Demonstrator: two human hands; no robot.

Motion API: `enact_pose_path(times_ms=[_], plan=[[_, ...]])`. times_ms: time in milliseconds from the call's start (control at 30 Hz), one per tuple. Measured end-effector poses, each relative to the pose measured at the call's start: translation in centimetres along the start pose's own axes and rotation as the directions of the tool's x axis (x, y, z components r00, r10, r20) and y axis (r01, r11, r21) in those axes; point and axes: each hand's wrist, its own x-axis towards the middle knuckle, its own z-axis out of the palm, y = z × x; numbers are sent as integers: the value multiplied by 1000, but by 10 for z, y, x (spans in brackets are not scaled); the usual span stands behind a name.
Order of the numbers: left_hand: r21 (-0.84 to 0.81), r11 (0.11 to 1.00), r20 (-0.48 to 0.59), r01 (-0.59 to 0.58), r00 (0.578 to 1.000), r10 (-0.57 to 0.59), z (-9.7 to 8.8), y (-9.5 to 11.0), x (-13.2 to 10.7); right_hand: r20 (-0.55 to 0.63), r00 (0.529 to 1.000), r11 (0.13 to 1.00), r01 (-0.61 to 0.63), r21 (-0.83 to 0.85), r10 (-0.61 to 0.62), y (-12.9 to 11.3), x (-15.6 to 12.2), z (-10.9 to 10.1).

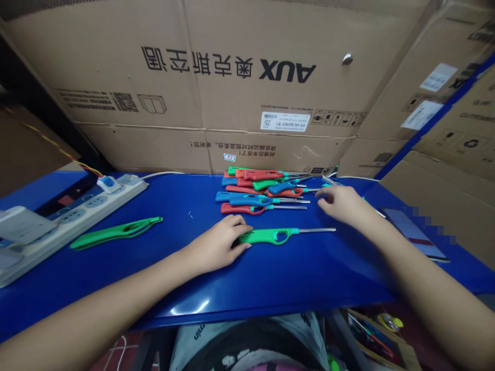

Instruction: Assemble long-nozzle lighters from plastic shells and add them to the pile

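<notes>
My left hand [222, 246] grips the handle end of a green long-nosed lighter [266, 236], which lies on the blue table with its metal tube pointing right. My right hand [340, 203] is beyond the tube's tip, its fingers curled and pinched; what they hold, if anything, is hidden. Close behind that hand lies a small metal piece [330, 180]. A pile of red, blue and green lighters [247, 200] lies behind my left hand, tubes pointing right. To the left rests a separate green casing half [116, 232].
A white power strip [83, 211] with plugs in it runs along the left. A phone [415, 234] lies at the right. Upright cardboard [232, 103] walls the back. Below the table's right front stands an open box [381, 337] with coloured parts.
</notes>
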Motion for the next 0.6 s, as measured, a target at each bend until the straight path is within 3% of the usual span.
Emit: enact_pose_path(times_ms=[100,200,300,400,500,600], plan=[[32,999,-7,-23,1000,23,2,1,-1,-169,986,996,17,86,-2,3,9,-16],[105,993,0,-60,998,60,2,2,0,-342,940,965,99,244,-10,-7,11,-30],[135,987,-4,-91,996,93,4,3,0,-450,893,836,266,480,-25,-37,7,-33],[123,986,-33,-110,993,115,7,3,1,-393,916,578,364,731,-80,-83,-1,-21],[105,987,-58,-125,990,131,10,3,1,-215,951,366,286,885,-224,-128,-4,4],[86,985,-53,-148,987,152,10,4,1,-75,935,351,203,914,-347,-159,1,30]])
